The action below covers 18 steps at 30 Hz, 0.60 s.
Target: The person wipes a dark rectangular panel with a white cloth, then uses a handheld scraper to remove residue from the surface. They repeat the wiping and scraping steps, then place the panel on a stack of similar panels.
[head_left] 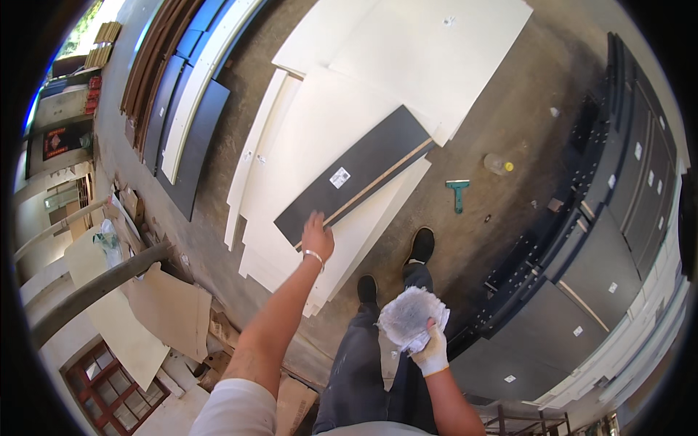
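The left hand [318,238] is at the dark panel [363,173], which runs toward half past one — fingertips blurred, so whether they grip I cannot tell. At 5 o'clock the gloved right hand [432,352] clutches a cloth [407,316], fingers mostly hidden.

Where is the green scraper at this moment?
In the head view, the green scraper lies on the floor right of centre, between the white boards on its left and the clear plastic bottle on its right.
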Motion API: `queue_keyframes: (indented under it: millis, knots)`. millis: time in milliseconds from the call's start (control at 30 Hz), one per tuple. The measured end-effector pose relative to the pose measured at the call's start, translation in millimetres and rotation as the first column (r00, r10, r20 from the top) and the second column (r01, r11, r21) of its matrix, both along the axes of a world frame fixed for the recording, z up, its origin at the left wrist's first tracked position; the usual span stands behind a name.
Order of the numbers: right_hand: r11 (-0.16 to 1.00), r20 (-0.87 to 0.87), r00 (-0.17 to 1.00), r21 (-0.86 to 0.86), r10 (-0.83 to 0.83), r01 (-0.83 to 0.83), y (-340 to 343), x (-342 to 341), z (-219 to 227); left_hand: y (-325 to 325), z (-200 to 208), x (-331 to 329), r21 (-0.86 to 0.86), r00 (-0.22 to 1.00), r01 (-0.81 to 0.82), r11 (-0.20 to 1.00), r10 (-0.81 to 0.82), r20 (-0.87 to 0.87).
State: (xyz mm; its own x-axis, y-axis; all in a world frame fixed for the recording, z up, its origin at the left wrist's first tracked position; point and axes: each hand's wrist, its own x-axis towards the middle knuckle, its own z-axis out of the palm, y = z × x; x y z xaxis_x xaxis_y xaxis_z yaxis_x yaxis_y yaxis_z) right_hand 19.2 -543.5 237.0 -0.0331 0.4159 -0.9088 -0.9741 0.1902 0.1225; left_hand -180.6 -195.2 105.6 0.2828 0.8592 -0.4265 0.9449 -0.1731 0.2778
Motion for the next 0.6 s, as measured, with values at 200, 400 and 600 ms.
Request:
queue_keyframes:
  millis: [200,400,600]
  knots:
    - [0.999,-0.014,0.999,-0.012,0.049,-0.049,-7.1,-27.1,-66.1,66.3,-104.9,36.7,0.265,0.984,0.143,0.954,-0.109,-0.139]
    - [0.997,-0.019,1.000,-0.073,0.010,-0.012,28.9,-33.6,-115.8,26.0,-135.7,-1.1,0.406,0.990,0.144,0.902,-0.134,-0.053]
    - [0.993,0.143,0.989,-0.120,0.035,-0.018,78.9,27.3,-104.3,-13.1,-128.1,-54.3,0.455,0.971,0.224,0.862,-0.235,-0.032]
